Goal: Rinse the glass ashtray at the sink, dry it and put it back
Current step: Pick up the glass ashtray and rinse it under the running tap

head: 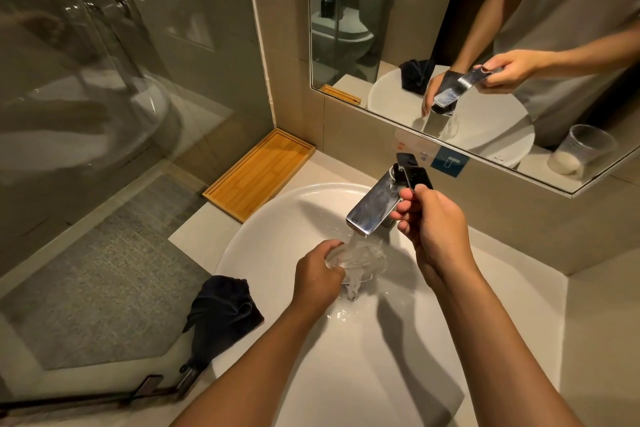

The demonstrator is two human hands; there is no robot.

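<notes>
Water is running from the chrome faucet (372,210) onto the glass ashtray (360,258), which is held directly under the spout, over the white basin (263,229), so the stream sheets off it into the bowl. Left hand (318,276) is curled, fingers pinching the ashtray's near rim, forearm angled in from below. Right hand (427,222) is raised, fingertips closed on the black lever handle (415,173), presumably to regulate flow. Dark cloth (221,312) is draped on the basin edge, likely kept for drying.
</notes>
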